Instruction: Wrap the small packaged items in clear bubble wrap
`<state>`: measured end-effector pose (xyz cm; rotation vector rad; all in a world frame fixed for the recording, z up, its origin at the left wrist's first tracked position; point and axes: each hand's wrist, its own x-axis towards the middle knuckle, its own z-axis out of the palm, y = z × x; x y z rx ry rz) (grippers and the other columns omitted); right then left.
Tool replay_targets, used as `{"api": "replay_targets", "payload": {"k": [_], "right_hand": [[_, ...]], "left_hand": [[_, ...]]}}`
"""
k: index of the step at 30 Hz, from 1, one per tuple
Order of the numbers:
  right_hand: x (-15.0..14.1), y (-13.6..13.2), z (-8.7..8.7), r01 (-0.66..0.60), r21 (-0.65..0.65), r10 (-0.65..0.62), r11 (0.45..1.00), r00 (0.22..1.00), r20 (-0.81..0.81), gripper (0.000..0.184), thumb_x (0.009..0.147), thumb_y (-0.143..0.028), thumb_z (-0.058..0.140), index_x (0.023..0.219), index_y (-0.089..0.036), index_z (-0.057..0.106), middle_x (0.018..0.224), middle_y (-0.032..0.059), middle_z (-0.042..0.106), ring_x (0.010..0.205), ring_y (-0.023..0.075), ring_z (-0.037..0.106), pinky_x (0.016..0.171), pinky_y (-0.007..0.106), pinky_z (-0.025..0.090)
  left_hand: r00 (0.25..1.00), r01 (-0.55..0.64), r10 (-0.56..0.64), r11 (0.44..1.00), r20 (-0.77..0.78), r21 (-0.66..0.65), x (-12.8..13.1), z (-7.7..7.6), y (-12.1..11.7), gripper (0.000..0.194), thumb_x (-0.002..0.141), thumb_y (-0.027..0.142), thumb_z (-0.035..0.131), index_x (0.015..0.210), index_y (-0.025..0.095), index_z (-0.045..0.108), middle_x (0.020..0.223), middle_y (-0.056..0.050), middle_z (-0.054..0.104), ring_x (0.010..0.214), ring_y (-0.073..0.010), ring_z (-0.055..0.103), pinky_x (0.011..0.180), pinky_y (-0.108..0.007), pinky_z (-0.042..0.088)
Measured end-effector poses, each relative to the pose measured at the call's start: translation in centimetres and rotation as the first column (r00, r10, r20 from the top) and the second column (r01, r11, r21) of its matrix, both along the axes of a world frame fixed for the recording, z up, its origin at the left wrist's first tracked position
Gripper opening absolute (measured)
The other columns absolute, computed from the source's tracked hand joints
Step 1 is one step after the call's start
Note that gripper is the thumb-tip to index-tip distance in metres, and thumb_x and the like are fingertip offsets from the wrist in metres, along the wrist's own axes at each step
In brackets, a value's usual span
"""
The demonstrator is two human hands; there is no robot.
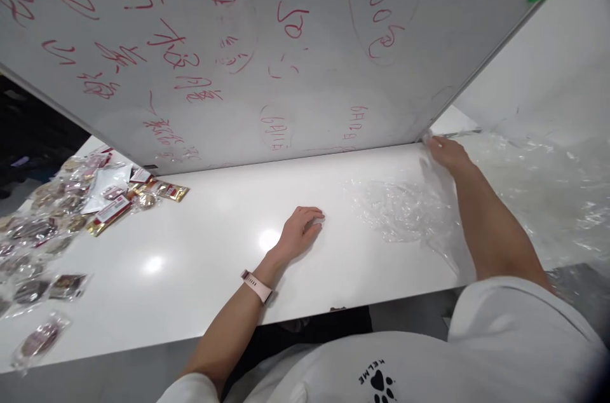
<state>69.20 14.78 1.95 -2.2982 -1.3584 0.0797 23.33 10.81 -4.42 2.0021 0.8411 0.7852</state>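
Note:
My left hand (300, 231) rests on the white table (214, 257), its fingers loosely bent and the thumb apart, with nothing in it. A pale pink watch band (257, 286) is round that wrist. My right hand (445, 152) is closed on the edge of a clear plastic bag (407, 209), by the lower right corner of the whiteboard (314, 91). The crumpled bag spreads over the table to the left of and below the right hand. My right fingertips are partly hidden by the film.
Several small wrapped packets (40, 228) lie in a heap on the left of the table, with gold-and-red sachets (112, 212) beside them. The upright whiteboard with red writing stands along the table's back. More clear plastic film (543, 193) is piled at the right.

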Motion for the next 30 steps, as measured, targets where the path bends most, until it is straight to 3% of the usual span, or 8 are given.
{"api": "replay_targets", "payload": {"k": [6, 9, 12, 15, 18, 23, 26, 30], "right_hand": [[-8.6, -9.3, 1.4, -0.194, -0.146, 0.145, 0.97, 0.945, -0.294, 0.047, 0.078, -0.054, 0.072, 0.112, -0.021, 0.071, 0.109, 0.0126, 0.072, 0.098, 0.0281, 0.064, 0.084, 0.039, 0.047], [-14.6, -11.7, 2.3, -0.159, 0.187, 0.215, 0.969, 0.919, -0.331, 0.034, 0.083, -0.052, 0.065, 0.09, -0.019, 0.069, 0.086, 0.0071, 0.07, 0.079, 0.0202, 0.063, 0.075, 0.035, 0.049], [-19.7, -12.8, 5.2, -0.197, 0.51, 0.437, 0.837, 0.802, -0.408, 0.033, 0.089, -0.054, 0.06, 0.094, -0.021, 0.063, 0.079, 0.0016, 0.065, 0.063, 0.0128, 0.055, 0.063, 0.028, 0.047], [-23.7, -13.1, 8.9, -0.303, 0.574, 0.602, 0.761, 0.66, -0.45, 0.036, 0.089, -0.059, 0.062, 0.095, -0.024, 0.059, 0.078, -0.0003, 0.066, 0.054, 0.0098, 0.049, 0.057, 0.026, 0.044], [-26.4, -12.6, 11.5, -0.429, 0.571, 0.706, 0.7, 0.532, -0.466, 0.04, 0.088, -0.065, 0.061, 0.095, -0.025, 0.057, 0.08, -0.0002, 0.067, 0.05, 0.0085, 0.047, 0.053, 0.026, 0.042], [-27.0, -11.4, 13.7, -0.351, 0.661, 0.678, 0.663, 0.655, -0.332, 0.032, 0.093, -0.058, 0.059, 0.1, -0.026, 0.058, 0.076, -0.0006, 0.067, 0.051, 0.0089, 0.046, 0.048, 0.024, 0.037], [-26.4, -12.4, 14.1, -0.296, 0.643, 0.597, 0.706, 0.738, -0.314, 0.027, 0.096, -0.052, 0.058, 0.099, -0.025, 0.061, 0.071, -0.0014, 0.067, 0.042, 0.0065, 0.032, 0.039, 0.024, 0.027], [-26.6, -15.0, 14.0, -0.369, 0.486, 0.592, 0.792, 0.659, -0.464, 0.034, 0.093, -0.056, 0.06, 0.094, -0.022, 0.065, 0.065, 0.001, 0.066, 0.035, 0.0051, 0.027, 0.032, 0.024, 0.022]], "left_hand": [[0.999, -0.038, 0.038, 0.998, -0.009, -0.048, 0.1, 0.4, -0.1, 0.024, 0.088, 0.02, 0.059, 0.11, 0.023, 0.068, 0.118, -0.007, 0.068, 0.108, -0.021, 0.06, 0.093, -0.039, 0.052], [0.999, -0.039, 0.042, 0.983, 0.013, -0.18, -0.4, 1.1, 0.0, 0.034, 0.09, 0.028, 0.062, 0.123, 0.022, 0.064, 0.124, -0.011, 0.065, 0.111, -0.0216, 0.061, 0.1, -0.042, 0.049], [0.989, 0.045, 0.007, 0.936, 0.145, -0.349, -0.9, 2.0, -0.2, 0.069, 0.088, 0.039, 0.068, 0.15, 0.026, 0.039, 0.144, -0.017, 0.054, 0.126, -0.0251, 0.057, 0.103, -0.044, 0.048], [0.976, 0.109, -0.003, 0.875, 0.22, -0.472, -0.9, 3.0, -0.8, 0.097, 0.085, 0.046, 0.072, 0.16, 0.03, 0.012, 0.154, -0.021, 0.042, 0.131, -0.0282, 0.055, 0.098, -0.043, 0.051], [0.941, 0.191, 0.003, 0.822, 0.339, -0.537, -0.8, 4.5, -1.1, 0.092, 0.082, 0.052, 0.073, 0.157, 0.026, 0.026, 0.138, -0.018, 0.059, 0.116, -0.0236, 0.065, 0.092, -0.038, 0.053], [0.79, 0.035, 0.352, 0.791, 0.502, -0.611, -5.3, 8.8, -0.2, 0.047, 0.067, 0.05, 0.085, 0.093, 0.015, 0.067, 0.061, 0.006, 0.055, 0.041, -0.0015, 0.04, 0.045, -0.018, 0.037], [0.725, -0.193, 0.472, 0.838, 0.502, -0.511, -10.8, 13.0, -0.9, 0.038, 0.065, 0.044, 0.087, 0.078, 0.017, 0.062, 0.052, 0.01, 0.043, 0.037, -0.0008, 0.03, 0.036, -0.016, 0.019], [0.771, -0.413, 0.47, 0.883, 0.43, -0.224, -16.5, 18.7, -2.6, 0.026, 0.072, 0.035, 0.083, 0.077, 0.018, 0.064, 0.049, 0.008, 0.043, 0.04, -0.0039, 0.033, 0.038, -0.018, 0.02]]}}
